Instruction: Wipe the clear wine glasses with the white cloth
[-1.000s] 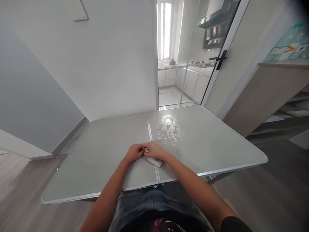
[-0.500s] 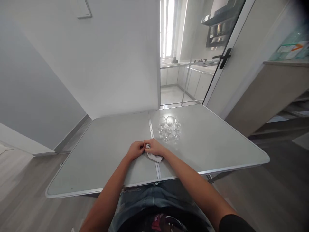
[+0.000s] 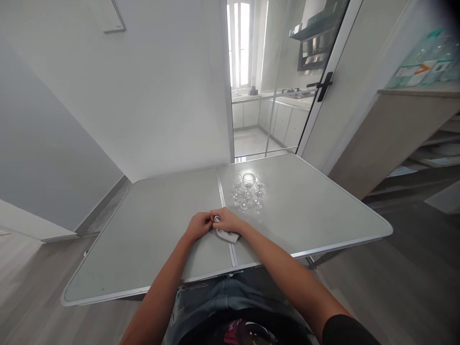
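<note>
- Glass door [image 3: 282,57] with a black handle [image 3: 324,86]
- Bright window [image 3: 244,45] and white cupboards [image 3: 282,120], seen through the door
- Clear, green-tinted bottles [image 3: 419,69] on a wood-toned cabinet [image 3: 388,124] at the right
- White panel [image 3: 106,17] high on the wall [image 3: 172,96]
- Grey floor [image 3: 32,282]

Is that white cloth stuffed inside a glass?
No, the white cloth is in the right hand, apart from the glasses.

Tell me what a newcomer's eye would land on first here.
Probably the clear stemmed glasses clustered under a bright glare, just right of the seam across the pale table. Next, the left hand and right hand meeting nearer the viewer, a whitish cloth in the right's grip. The black door handle stands out at upper right.
</note>
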`<act>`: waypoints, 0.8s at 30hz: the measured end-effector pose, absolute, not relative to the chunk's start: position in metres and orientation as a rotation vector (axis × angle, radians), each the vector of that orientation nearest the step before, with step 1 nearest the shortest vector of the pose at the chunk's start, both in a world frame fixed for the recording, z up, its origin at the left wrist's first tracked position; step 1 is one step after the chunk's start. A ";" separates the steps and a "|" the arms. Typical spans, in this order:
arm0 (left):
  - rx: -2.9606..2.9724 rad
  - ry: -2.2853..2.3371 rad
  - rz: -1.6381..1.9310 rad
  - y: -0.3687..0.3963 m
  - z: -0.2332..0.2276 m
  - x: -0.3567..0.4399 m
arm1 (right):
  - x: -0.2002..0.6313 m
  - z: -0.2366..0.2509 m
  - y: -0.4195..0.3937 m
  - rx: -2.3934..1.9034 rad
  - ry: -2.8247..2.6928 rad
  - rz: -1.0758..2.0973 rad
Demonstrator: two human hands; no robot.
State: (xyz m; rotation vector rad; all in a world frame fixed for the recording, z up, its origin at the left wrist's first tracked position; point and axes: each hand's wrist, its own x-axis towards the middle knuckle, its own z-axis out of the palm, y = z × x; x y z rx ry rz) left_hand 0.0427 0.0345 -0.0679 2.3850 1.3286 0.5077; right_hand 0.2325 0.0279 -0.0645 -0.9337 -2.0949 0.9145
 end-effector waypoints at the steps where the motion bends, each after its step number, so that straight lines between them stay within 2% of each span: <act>1: 2.384 1.330 0.505 0.035 -0.068 0.043 | 0.232 -0.065 0.028 -0.935 -2.092 0.914; 24: 2.418 1.314 0.503 0.038 -0.070 0.043 | 0.233 -0.061 0.026 -0.988 -2.139 0.881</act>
